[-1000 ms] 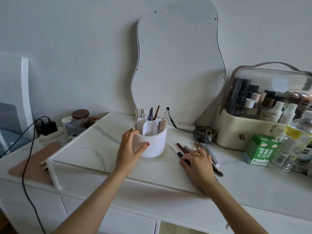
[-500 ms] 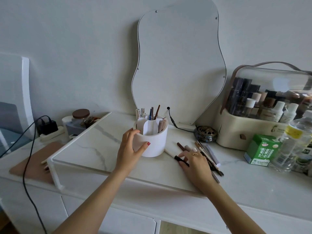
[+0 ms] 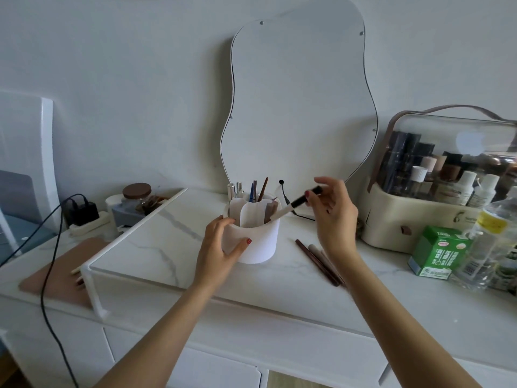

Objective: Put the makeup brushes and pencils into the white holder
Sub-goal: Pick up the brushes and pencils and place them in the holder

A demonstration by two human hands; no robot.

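The left hand (image 3: pixel 221 247) wraps the near-left wall of the white holder (image 3: pixel 257 242), fingers closed around it. At the holder's 2 o'clock, the right hand (image 3: pixel 335 217) pinches a black-and-white pencil (image 3: pixel 293 205), tilted, its white end touching the rim. More pencils (image 3: pixel 317 261) lie on the table (image 3: pixel 167 253) at 4 o'clock.

I see a plain pale wall (image 3: pixel 112 79) with a wavy frameless mirror (image 3: pixel 299 107) leaning against it, a white marble-topped dresser (image 3: pixel 307 309) below, soft daylight, and a white chair (image 3: pixel 30 141) at left.
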